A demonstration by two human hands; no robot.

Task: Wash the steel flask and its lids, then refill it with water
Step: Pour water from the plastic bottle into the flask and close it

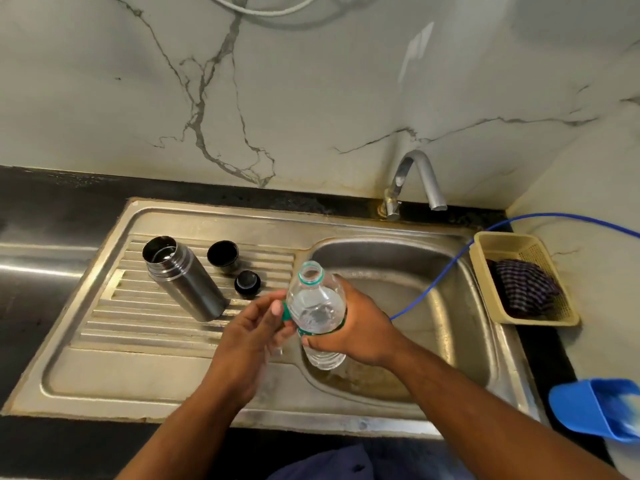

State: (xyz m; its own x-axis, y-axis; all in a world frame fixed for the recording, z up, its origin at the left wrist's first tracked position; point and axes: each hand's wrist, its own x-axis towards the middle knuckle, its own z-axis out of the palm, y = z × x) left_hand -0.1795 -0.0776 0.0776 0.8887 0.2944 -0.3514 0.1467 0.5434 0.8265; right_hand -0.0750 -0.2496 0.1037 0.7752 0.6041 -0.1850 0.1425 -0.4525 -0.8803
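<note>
The steel flask [183,278] stands open on the ribbed drainboard [114,306], with water visible inside. Its cup lid [223,255] and its black stopper [247,282] sit just to its right. My right hand [349,327] grips a clear plastic water bottle [317,308], uncapped, over the left edge of the sink basin [433,299]. My left hand [252,337] pinches the bottle's green cap [286,311] beside the bottle.
A steel tap [414,183] rises behind the basin. A blue tube [446,268] hangs into the basin. A beige basket [523,278] with a checked cloth sits at right, a blue plastic thing [595,408] at the lower right.
</note>
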